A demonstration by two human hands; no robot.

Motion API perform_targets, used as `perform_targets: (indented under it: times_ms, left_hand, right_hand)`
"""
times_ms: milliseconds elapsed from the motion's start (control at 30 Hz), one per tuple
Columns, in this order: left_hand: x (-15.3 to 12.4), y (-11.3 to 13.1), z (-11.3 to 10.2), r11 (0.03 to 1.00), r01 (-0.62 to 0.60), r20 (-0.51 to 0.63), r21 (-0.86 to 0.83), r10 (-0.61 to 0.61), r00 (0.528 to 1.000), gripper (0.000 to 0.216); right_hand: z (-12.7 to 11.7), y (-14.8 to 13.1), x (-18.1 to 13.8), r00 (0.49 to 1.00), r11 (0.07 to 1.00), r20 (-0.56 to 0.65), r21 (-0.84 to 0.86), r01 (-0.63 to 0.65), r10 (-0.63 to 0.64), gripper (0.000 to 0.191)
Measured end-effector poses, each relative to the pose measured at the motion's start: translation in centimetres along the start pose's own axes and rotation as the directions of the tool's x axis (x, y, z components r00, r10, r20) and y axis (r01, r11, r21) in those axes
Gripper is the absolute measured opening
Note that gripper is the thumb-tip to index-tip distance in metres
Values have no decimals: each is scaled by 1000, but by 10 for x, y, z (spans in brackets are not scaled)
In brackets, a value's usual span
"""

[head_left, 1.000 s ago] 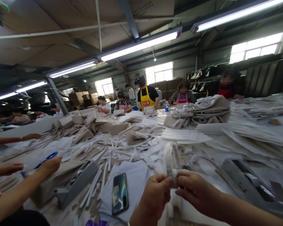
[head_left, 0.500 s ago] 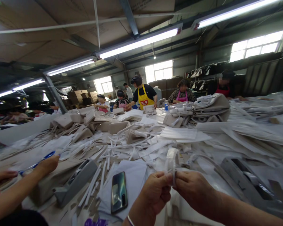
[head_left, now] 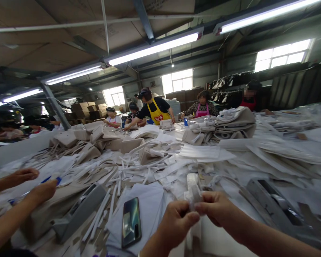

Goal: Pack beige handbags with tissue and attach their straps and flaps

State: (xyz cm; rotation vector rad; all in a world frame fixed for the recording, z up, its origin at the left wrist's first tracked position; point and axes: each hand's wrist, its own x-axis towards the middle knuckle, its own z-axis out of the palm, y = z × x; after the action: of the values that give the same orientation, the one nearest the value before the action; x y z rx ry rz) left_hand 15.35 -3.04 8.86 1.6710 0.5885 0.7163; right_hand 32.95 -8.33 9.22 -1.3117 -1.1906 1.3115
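A white-wrapped strap [head_left: 194,186] stands upright in the grip itself, its curved top rising just above the fingertips and a pale length hanging below them. The left hand [head_left: 176,223] has it pinched between thumb and curled fingers; the right hand [head_left: 216,210] pinches it from the other side, thumb and fingers brought together with no gap that I can see. Holding it from both sides, close together, probably steadies a limp piece and leaves the wrapping under the fingertips; the wrap's exact edge is too blurred to tell.

Below and left of the grip, a phone [head_left: 131,223] lies on white sheets [head_left: 152,194], seemingly set there for a flat spot amid the clutter. Farther left are loose white strips [head_left: 97,216] and a grey tape dispenser [head_left: 75,212]; a second dispenser [head_left: 276,203] sits right of the grip, likely placed within easy reach of the right hand. Well to the left, a co-worker's hand [head_left: 44,194] is by something blue [head_left: 59,180]. Beyond the grip lie heaped beige bags [head_left: 96,134] and a folded beige stack [head_left: 238,123].
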Motion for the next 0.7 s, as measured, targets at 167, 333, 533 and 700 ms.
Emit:
perform_targets:
  times_ms: [167, 333, 533, 700]
  left_hand:
    - [20, 1, 14, 856, 277, -73, -436, -340, 938, 54]
    - [20, -1, 22, 915, 151, -226, -374, -248, 942, 33]
    - [3, -6, 26, 921, 49, -281, 387, 67, 957, 12]
    - [3, 1, 15, 947, 234, -125, 220, -210, 970, 17]
  right_hand:
    - [0, 11, -1, 859, 504, 88, -778, 376, -505, 27]
    - [-12, 2, -1, 947, 815, 121, -485, 317, -297, 22]
    - [-12, -10, 11, 955, 941, 14, 171, -293, 295, 48]
    - [1, -3, 17, 993, 996, -91, 44, -76, 80, 32]
